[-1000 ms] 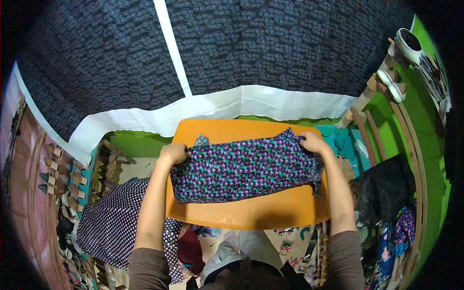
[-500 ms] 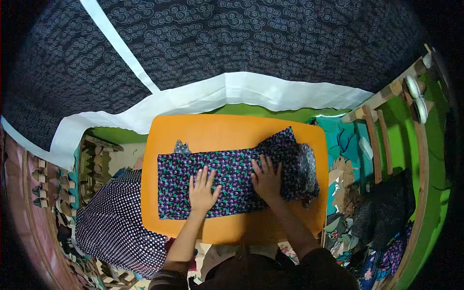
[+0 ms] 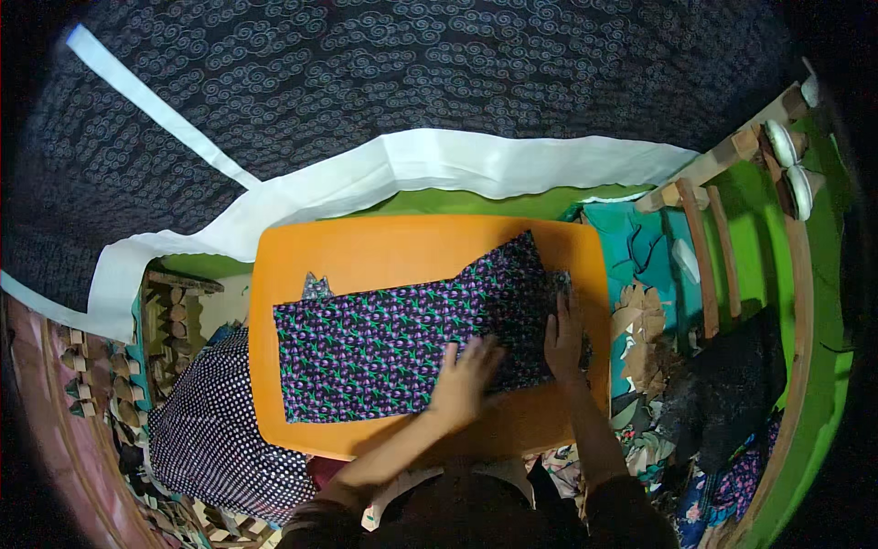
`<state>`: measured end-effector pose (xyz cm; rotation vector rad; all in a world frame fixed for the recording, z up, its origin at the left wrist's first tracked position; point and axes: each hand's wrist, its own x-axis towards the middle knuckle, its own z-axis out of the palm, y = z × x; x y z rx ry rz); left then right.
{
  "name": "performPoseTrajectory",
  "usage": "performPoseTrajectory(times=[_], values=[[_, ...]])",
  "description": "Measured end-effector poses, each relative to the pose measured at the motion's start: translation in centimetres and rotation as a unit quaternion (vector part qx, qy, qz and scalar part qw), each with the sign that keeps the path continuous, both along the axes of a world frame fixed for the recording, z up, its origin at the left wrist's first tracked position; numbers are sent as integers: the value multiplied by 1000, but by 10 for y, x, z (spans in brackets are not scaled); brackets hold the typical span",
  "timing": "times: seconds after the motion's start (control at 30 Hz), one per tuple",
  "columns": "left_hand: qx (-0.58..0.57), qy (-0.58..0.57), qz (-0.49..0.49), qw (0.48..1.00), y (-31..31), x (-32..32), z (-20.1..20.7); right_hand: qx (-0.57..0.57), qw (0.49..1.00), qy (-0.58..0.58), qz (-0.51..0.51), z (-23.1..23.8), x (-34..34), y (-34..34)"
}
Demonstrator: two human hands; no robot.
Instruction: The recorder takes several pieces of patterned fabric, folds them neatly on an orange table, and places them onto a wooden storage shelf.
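A dark floral cloth (image 3: 366, 352), printed in purple and green, lies folded and mostly flat on an orange tabletop (image 3: 366, 242). Its upper right part rises to a point. From behind its upper left edge pokes a small greyish patterned corner (image 3: 316, 286). My left hand (image 3: 462, 380) is over the lower middle of the cloth, fingers stretched and somewhat smeared by motion; whether it presses on the fabric I cannot tell. At the cloth's right end lies my right hand (image 3: 564, 340), flat with fingers extended, hiding part of that edge.
Left of the table sits a bulky white-dotted dark cloth (image 3: 224, 430). Beyond the far edge hangs a black patterned cloth (image 3: 457, 73) with a white border (image 3: 439, 160). To the right are a wooden rack (image 3: 796, 293), white shoes (image 3: 789, 169) and a heap of dark fabric (image 3: 732, 393).
Both hands have moved right across the cloth, the right one reaching its end. The greyish underside at the right end is now mostly out of sight. The whole view has shifted slightly.
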<state>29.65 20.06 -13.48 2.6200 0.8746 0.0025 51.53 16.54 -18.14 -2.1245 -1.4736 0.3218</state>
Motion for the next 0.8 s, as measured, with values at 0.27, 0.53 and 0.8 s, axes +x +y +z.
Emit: performPoseTrajectory(times=[0.27, 0.53, 0.8], values=[[139, 46, -117, 982, -18, 38, -39, -128, 990, 39, -36, 7, -44, -60], [167, -120, -43, 978, -22, 12, 3, -136, 561, 804, -141, 34, -37, -20], [169, 56, -107, 978, -38, 1, -14, -177, 826, 529, -78, 7, -20, -9]])
